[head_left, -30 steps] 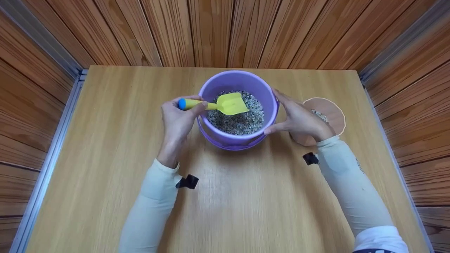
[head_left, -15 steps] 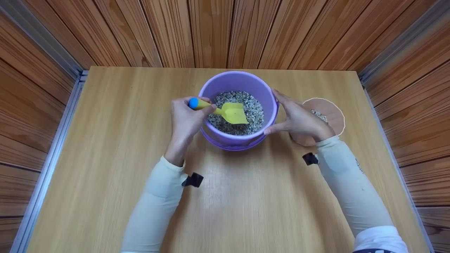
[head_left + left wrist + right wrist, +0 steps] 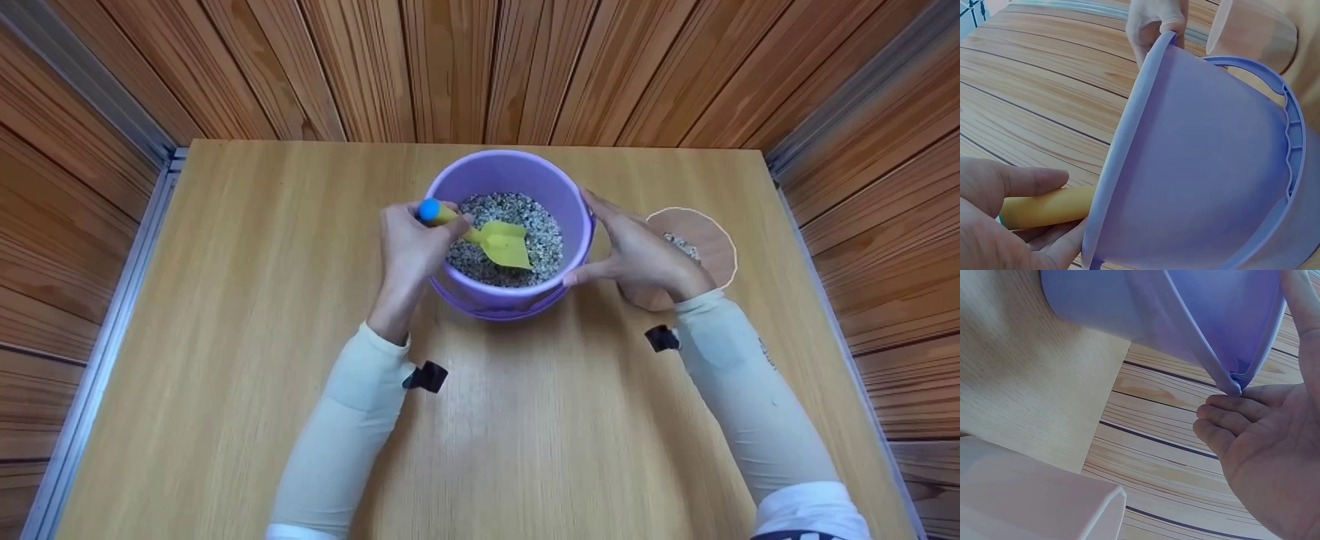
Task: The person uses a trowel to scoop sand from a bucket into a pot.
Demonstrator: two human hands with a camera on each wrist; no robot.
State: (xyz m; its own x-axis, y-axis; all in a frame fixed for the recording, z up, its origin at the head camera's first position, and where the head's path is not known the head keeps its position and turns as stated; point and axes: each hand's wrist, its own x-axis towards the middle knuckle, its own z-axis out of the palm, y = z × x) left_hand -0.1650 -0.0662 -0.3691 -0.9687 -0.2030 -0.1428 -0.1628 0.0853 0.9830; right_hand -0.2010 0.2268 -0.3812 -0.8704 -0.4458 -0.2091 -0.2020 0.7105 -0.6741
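In the head view a purple bucket (image 3: 504, 171) stands on the table, with grey gravel (image 3: 541, 214) inside. My left hand (image 3: 415, 244) grips the handle of a yellow toy shovel (image 3: 505, 246) with a blue end cap at the bucket's left rim. The shovel's blade lies over the gravel, its tip angled down; whether it digs in is hard to tell. My right hand (image 3: 645, 255) rests against the bucket's right side, thumb at the front of the rim. Its fingers look nearly straight in the right wrist view, touching by the handle joint (image 3: 1234, 385).
A peach-coloured tub (image 3: 716, 247) with some gravel stands right of the bucket, partly behind my right hand and wrist. The bucket's handle (image 3: 1296, 140) hangs down its near side. Wooden plank walls (image 3: 450, 71) enclose the table (image 3: 525, 435).
My left hand has moved right and the shovel has dropped lower into the bucket, its blade tilting down toward the gravel. My right hand and the bucket have stayed put.
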